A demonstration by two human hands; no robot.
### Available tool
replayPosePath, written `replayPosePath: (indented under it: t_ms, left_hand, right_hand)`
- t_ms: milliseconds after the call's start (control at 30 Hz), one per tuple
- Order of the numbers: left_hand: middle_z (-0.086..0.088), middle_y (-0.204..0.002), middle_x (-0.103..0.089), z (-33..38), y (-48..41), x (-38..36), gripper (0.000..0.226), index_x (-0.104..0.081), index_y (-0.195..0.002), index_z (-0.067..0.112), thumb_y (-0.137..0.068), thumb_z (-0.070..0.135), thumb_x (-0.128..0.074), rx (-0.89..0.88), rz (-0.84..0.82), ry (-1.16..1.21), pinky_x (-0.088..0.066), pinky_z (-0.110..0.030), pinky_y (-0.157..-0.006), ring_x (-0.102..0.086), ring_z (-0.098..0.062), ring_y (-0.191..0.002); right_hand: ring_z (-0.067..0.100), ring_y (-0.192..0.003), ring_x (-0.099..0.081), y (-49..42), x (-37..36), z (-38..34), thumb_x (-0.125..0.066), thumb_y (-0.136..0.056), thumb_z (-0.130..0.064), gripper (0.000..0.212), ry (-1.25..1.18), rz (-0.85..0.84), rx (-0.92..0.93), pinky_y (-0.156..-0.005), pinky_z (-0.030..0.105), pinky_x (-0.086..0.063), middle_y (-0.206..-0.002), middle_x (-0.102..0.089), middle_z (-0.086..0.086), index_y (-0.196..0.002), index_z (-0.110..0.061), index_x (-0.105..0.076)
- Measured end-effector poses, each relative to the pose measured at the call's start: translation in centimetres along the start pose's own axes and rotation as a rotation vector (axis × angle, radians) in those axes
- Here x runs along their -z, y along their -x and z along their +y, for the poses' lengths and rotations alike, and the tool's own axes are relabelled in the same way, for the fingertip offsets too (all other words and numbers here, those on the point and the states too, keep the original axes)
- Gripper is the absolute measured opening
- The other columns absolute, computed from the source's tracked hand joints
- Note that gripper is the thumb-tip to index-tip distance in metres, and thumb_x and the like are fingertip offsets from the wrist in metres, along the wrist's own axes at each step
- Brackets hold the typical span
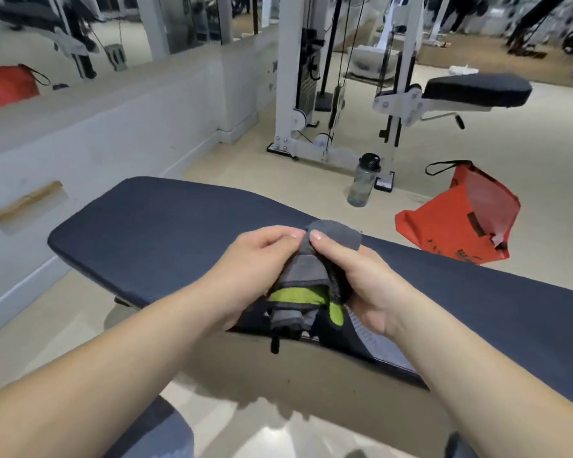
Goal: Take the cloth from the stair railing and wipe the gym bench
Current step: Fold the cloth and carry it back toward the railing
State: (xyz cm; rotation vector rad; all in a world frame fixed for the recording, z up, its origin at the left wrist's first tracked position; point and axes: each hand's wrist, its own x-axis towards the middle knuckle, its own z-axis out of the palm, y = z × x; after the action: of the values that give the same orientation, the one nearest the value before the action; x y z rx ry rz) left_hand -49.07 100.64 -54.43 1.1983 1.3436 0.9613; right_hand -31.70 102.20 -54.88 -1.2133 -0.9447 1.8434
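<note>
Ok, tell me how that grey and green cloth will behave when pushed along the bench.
Probably floppy: the grey cloth with green trim bunches and droops in folds between the left hand and right hand. Likely light, since fingertip pinches hold it up. It may bunch on the dark padded gym bench unless pressed flat.

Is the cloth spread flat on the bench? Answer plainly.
No, the cloth is bunched up, gripped between the left hand and the right hand over the bench.

One cloth (308, 269), two hands (255, 259) (361, 279), one bottle (363, 185)
</note>
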Motion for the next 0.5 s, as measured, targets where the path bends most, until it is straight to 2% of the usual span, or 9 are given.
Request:
replayPosePath:
  t_ms: [67,100,167,200,300,400,500]
  left_hand:
    - [-0.001,-0.093,-0.073,0.3,-3.8,0.2,0.024,-0.073,-0.112,0.023,-0.103,0.023,-0.052,0.081,-0.014,0.073,-0.06,-0.036,-0.066,-0.068,-0.016,-0.072]
    - [-0.007,-0.094,-0.072,0.3,-5.8,0.3,0.021,-0.07,-0.116,0.019,-0.103,0.021,-0.054,0.108,-0.023,0.071,-0.062,-0.04,-0.07,-0.067,-0.019,-0.072]
    - [-0.011,-0.104,-0.075,0.0,-10.0,0.1,0.021,-0.068,-0.119,0.018,-0.099,0.026,-0.064,0.128,-0.062,0.034,-0.061,-0.045,-0.082,-0.07,-0.022,-0.083]
    - [-0.009,-0.11,-0.076,-0.1,-11.9,-0.2,0.024,-0.07,-0.117,0.02,-0.097,0.032,-0.068,0.131,-0.086,0.032,-0.06,-0.044,-0.087,-0.071,-0.02,-0.09]
    - [0.002,-0.116,-0.077,0.8,-15.8,-2.0,0.047,-0.069,-0.122,0.024,-0.086,0.052,-0.075,0.173,-0.073,0.118,-0.053,-0.041,-0.103,-0.072,-0.013,-0.108]
    - [0.001,-0.107,-0.079,3.5,-17.5,-4.2,0.051,-0.067,-0.127,0.015,-0.087,0.046,-0.071,0.267,-0.133,0.281,-0.051,-0.038,-0.105,-0.073,-0.014,-0.102]
    - [-0.015,-0.124,-0.073,8.0,-18.0,-6.1,0.051,-0.066,-0.13,0.004,-0.09,0.035,-0.068,0.387,-0.198,0.406,-0.053,-0.041,-0.106,-0.07,-0.027,-0.115]
  right_hand:
    - [0.035,-0.103,-0.076,-2.2,1.6,-1.5,-0.068,-0.097,-0.027,0.041,-0.109,0.008,-0.06,-0.088,0.047,-0.063,-0.118,-0.076,0.022,-0.13,-0.002,-0.068]
    - [0.034,-0.1,-0.077,-3.5,2.5,-2.4,-0.066,-0.097,-0.026,0.041,-0.14,0.009,-0.095,-0.086,0.046,-0.063,-0.117,-0.076,0.023,-0.127,0.001,-0.07]
    - [0.032,-0.098,-0.076,-6.1,4.3,-4.6,-0.062,-0.097,-0.029,0.038,-0.158,0.002,-0.144,-0.091,0.043,-0.061,-0.117,-0.076,0.022,-0.116,0.002,-0.076]
    - [0.033,-0.103,-0.075,-7.3,5.2,-5.7,-0.06,-0.097,-0.03,0.04,-0.169,-0.007,-0.162,-0.096,0.043,-0.058,-0.119,-0.076,0.022,-0.115,0.002,-0.077]
    - [0.038,-0.13,-0.062,-10.0,7.7,-8.9,-0.06,-0.096,-0.033,0.05,-0.239,-0.028,-0.178,-0.112,0.05,-0.046,-0.132,-0.069,0.024,-0.131,0.002,-0.068]
    - [0.039,-0.135,-0.056,-10.2,9.6,-12.1,-0.061,-0.095,-0.032,0.053,-0.356,0.004,-0.164,-0.116,0.051,-0.041,-0.138,-0.065,0.024,-0.137,0.001,-0.064]
    - [0.039,-0.13,-0.061,-8.2,11.1,-16.0,-0.058,-0.098,-0.031,0.049,-0.436,0.03,-0.18,-0.115,0.05,-0.042,-0.136,-0.067,0.023,-0.133,0.001,-0.066]
